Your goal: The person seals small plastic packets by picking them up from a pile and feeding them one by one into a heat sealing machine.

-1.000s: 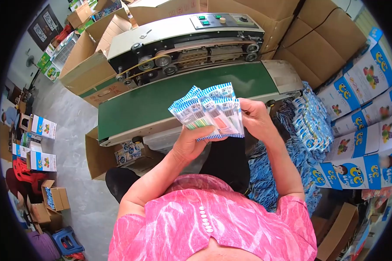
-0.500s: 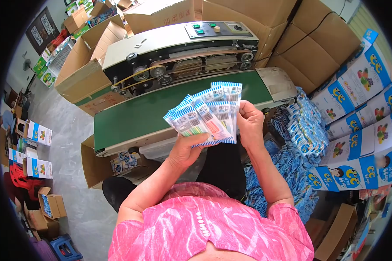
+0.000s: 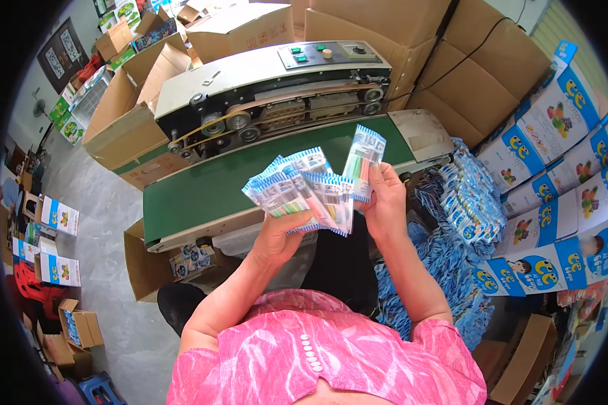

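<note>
My left hand (image 3: 282,233) is closed round a fanned bunch of small clear packets (image 3: 300,192) with blue-striped ends and coloured sticks inside. Between the thumb and fingers of my right hand (image 3: 387,202) is a single packet (image 3: 364,162) of the same kind, with green and orange contents showing. It stands apart from the bunch, a little to the right. Both hands are in front of the green conveyor belt (image 3: 203,192) of a sealing machine (image 3: 263,81). Some fingers of the left hand are hidden behind the packets.
Stacked blue packets (image 3: 473,199) and a heap of blue packet strips (image 3: 439,270) lie right of my legs. Printed carton sheets (image 3: 540,196) lean at the far right. An open cardboard box (image 3: 138,260) sits below the belt; large cartons (image 3: 378,40) stand behind the machine.
My right hand has drawn one packet away from the fanned bunch, up and to the right. My left hand has shifted slightly left and down with the others.
</note>
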A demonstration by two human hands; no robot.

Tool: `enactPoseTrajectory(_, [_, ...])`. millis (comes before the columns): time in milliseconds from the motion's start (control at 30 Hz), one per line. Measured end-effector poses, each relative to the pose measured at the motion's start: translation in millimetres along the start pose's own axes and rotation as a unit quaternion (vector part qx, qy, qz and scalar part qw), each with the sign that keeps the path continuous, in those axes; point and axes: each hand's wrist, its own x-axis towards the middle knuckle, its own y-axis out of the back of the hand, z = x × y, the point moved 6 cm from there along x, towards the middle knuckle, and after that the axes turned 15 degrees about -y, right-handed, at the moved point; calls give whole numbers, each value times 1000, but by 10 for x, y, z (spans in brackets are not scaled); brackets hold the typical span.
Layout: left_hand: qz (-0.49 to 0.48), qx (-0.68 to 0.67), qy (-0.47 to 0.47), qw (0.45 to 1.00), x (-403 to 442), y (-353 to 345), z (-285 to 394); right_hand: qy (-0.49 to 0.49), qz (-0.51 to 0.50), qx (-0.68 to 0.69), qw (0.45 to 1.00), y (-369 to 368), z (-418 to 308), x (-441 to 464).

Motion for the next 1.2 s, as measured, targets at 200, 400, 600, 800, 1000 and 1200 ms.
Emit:
enactPoseTrajectory(200, [1, -1, -8, 1000, -47, 59, 11, 14, 117, -155, 981, 629, -445, 694])
enactPoseTrajectory(400, [0, -3, -8, 1000, -83, 83, 20, 59, 188, -281, 939, 1059, -785, 1539])
enactPoseTrajectory(600, [7, 4, -12, 1000, -90, 114, 66, 20, 101, -360, 927, 1005, -566, 1927])
enactPoseTrajectory(800, [6, 25, -39, 999, -97, 188, 109, 131, 114, -481, 860, 727, -451, 1752])
enactPoseTrajectory(1000, [57, 25, -73, 995, -21, 236, 196, -12, -158, -388, 908, -227, -30, 445])
enactPoseTrajectory(1200, [94, 14, -57, 994, 15, 210, 177, 4, -75, -310, 948, -275, 201, 49])
